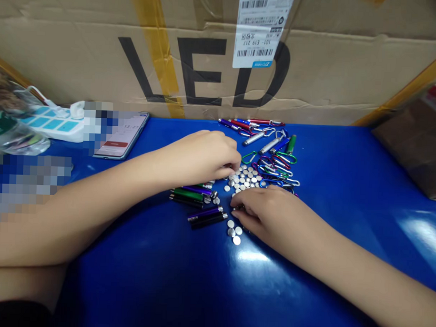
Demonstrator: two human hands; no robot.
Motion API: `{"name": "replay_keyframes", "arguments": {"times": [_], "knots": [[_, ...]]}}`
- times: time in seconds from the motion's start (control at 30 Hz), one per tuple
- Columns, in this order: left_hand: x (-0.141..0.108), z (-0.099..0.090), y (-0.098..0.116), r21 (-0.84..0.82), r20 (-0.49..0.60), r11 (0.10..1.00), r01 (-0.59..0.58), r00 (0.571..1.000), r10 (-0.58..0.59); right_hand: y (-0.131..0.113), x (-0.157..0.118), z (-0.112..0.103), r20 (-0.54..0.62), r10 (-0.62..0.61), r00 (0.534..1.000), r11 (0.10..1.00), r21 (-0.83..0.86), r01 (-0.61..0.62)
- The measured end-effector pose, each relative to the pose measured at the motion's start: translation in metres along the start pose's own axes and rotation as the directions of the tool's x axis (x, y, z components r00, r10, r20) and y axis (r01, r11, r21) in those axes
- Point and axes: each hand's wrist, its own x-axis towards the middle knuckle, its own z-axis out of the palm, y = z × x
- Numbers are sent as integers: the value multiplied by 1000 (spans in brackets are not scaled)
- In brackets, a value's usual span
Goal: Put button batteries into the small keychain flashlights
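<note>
My left hand (pixel 220 151) reaches over the far-left side of a heap of silver button cells (pixel 243 177), fingers curled down and pinched. What lies between its fingertips is hidden. On the near side of the heap, my right hand (pixel 257 208) has its thumb and fingers bent together, with small shiny bits at the tips that I cannot make out. A few loose button cells (pixel 236 240) lie just below it. Metal tubes, among them a green tube (pixel 188 195) and a black tube (pixel 209 221), lie left of the cells, partly under my left forearm.
Carabiner clips (pixel 275 170) in several colours lie behind my right hand, with coloured tubes on clips, such as a silver tube (pixel 268 145), beyond. A phone (pixel 122 134) and a white power strip (pixel 58 122) sit at left. A large cardboard box (pixel 325 67) walls off the back.
</note>
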Motion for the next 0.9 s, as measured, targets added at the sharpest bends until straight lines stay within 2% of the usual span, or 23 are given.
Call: {"name": "replay_keyframes", "arguments": {"times": [0.17, 0.27, 0.37, 0.43, 0.5, 0.67, 0.77, 0.9], "knots": [[2, 5, 0, 4, 19, 1000, 3, 1000, -3, 0, 0, -2, -6, -13, 1000, 997, -82, 13], [1, 4, 3, -16, 16, 1000, -9, 1000, 9, 5, -2, -9, -41, -3, 999, 998, -70, 0], [-1, 0, 12, -87, 89, 991, -102, 990, 109, 18, -2, -18, -150, -7, 989, 1000, -19, 4], [-3, -2, 19, -126, 155, 976, -178, 968, 197, 30, 0, -20, -221, -37, 975, 999, -37, 30], [-4, -2, 25, -111, 201, 971, -214, 952, 233, 42, 3, -18, -221, -103, 970, 994, -56, 93], [-2, 5, 27, 30, 221, 977, -211, 955, 199, 54, 11, -8, -213, -122, 969, 992, -47, 115], [-1, 8, 25, 46, 218, 972, -231, 952, 216, 52, 12, -9, -216, -105, 971, 994, -42, 99], [0, 4, 32, 38, 257, 985, -170, 954, 155, 53, 9, -12, -197, -113, 974, 993, -47, 105]]}}
